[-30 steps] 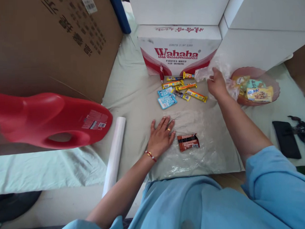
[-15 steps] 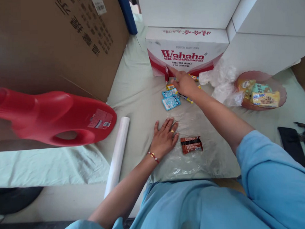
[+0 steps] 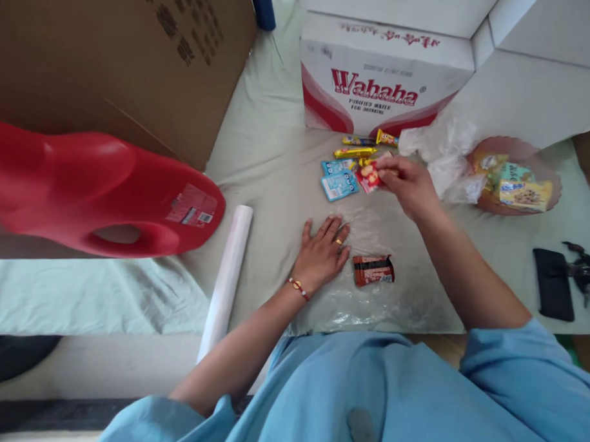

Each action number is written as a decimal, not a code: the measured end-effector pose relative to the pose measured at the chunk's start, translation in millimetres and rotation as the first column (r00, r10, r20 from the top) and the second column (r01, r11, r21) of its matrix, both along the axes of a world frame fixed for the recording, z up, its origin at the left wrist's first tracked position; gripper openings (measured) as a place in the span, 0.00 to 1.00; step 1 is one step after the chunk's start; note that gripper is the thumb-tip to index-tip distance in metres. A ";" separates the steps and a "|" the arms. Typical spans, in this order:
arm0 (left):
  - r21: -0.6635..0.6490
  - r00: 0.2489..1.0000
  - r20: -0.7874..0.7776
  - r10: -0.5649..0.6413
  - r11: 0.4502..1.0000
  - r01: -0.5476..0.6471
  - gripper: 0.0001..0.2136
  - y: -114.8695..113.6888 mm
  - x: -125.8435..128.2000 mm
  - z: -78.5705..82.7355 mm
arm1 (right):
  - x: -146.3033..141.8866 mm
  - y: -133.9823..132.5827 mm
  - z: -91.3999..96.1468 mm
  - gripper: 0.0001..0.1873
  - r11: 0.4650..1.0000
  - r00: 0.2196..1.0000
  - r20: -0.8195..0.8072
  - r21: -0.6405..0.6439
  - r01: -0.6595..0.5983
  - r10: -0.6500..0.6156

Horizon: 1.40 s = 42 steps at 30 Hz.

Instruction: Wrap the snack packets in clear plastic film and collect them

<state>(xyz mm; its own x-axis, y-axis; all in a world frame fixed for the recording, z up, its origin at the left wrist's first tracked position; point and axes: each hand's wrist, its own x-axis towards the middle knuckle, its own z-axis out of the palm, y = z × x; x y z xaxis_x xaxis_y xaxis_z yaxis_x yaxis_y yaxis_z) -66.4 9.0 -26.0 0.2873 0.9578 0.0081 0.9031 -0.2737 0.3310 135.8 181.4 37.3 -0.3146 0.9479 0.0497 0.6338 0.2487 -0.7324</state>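
My right hand (image 3: pixel 410 183) pinches a small red snack packet (image 3: pixel 368 178) just above the other packets. Beneath and to its left lie two blue packets (image 3: pixel 339 184), one overlapping the other. Slim yellow snack packets (image 3: pixel 354 152) are grouped behind them, close to the water carton. My left hand (image 3: pixel 321 253) rests flat with fingers spread at the left side of a clear plastic sheet (image 3: pixel 337 310). On that sheet, right of my left fingertips, sits a brown snack packet (image 3: pixel 373 270).
A white carton lettered Wahaha (image 3: pixel 387 76) stands at the back. Right of it are crumpled clear bags (image 3: pixel 447 154) and a pink bowl (image 3: pixel 555 186) of snacks. A black phone (image 3: pixel 553 284) lies far right. Leftward are a white roll (image 3: pixel 227 281), red jug (image 3: pixel 178 193) and cardboard box (image 3: pixel 140 78).
My right hand has come back from the carton's front, moving right and nearer, with the red packet in its fingers. My left hand stays flat. The view has shifted slightly.
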 end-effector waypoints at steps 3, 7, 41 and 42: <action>-0.001 1.000 0.016 0.005 1.000 -0.005 0.26 0.1 -0.3 -1.2 | 32.7 -79.2 3.9 0.19 0.974 0.966 -0.255 -0.226 -0.025 -0.035; 0.002 1.000 0.005 0.003 1.000 -0.003 0.26 0.2 1.3 0.0 | 41.5 -165.3 -11.6 0.21 0.953 0.987 -0.156 -0.302 -0.011 -0.038; 0.036 1.000 -0.021 0.022 0.999 -0.021 0.25 1.6 3.4 -5.2 | 31.8 -155.4 6.7 0.26 0.917 0.634 0.667 -0.224 -0.330 0.391; 0.038 1.000 -0.012 0.019 0.999 -0.019 0.25 2.3 1.9 -6.8 | 32.8 -154.4 5.6 0.27 0.915 0.640 0.659 -0.218 -0.341 0.395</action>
<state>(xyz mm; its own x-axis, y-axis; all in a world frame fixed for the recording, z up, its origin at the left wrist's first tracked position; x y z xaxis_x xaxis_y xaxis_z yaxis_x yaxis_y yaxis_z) -64.6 11.3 -32.8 0.2691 0.9622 0.0409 0.9122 -0.2683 0.3097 168.6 27.0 42.9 -0.5584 0.7385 -0.3779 0.8253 0.5405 -0.1634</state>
